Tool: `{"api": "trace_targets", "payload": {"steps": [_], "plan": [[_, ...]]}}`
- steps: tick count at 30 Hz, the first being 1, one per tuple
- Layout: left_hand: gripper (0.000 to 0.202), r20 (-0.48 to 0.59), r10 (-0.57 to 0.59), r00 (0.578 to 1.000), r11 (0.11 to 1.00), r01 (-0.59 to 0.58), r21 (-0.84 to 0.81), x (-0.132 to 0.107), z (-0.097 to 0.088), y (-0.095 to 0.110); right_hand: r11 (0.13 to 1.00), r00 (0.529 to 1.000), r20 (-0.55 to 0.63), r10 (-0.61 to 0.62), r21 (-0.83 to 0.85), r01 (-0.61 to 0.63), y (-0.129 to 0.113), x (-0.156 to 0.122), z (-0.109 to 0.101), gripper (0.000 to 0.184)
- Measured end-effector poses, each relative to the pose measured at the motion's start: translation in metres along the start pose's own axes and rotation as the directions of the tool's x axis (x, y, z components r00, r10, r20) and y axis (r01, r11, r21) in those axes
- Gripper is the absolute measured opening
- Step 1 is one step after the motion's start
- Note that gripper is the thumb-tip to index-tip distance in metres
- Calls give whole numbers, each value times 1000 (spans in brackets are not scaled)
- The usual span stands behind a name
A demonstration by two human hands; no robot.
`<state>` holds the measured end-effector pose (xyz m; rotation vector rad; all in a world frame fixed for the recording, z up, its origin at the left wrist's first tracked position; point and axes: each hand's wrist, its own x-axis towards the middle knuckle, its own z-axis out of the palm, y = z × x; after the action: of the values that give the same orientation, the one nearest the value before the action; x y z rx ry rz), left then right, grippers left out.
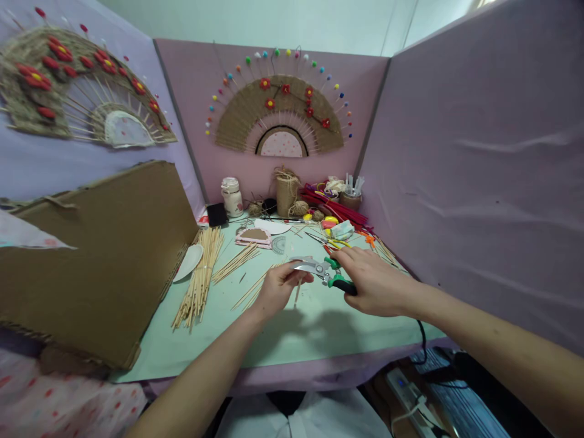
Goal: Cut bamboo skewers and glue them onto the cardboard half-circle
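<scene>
My right hand (371, 283) is closed round the green and black handles of a pair of cutting pliers (319, 269), whose metal jaws point left. My left hand (278, 286) pinches a thin bamboo stick (298, 293) that hangs down just under the jaws. Both hands hover above the pale green tabletop (319, 322), near its middle.
A bundle of bamboo sticks (201, 277) and a white plate (188, 261) lie to the left. A big cardboard sheet (95, 255) leans at the left edge. Jars, twine rolls, red sticks and scissors (328, 242) crowd the back. Decorated fans hang on the pink walls.
</scene>
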<state>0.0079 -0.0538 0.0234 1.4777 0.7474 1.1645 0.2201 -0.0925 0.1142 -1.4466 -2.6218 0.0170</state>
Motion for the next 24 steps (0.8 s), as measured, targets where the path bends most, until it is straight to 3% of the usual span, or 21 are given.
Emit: {"api": "trace_targets", "payload": {"steps": [20, 24], "plan": [[33, -18, 13, 1000, 997, -11, 74, 0, 1, 1, 999, 999, 54, -3, -47, 5, -2, 5, -6, 50], [26, -25, 9, 1000, 996, -7, 92, -1, 2, -1, 990, 991, 64, 121, -82, -116, -6, 5, -1, 33]]}}
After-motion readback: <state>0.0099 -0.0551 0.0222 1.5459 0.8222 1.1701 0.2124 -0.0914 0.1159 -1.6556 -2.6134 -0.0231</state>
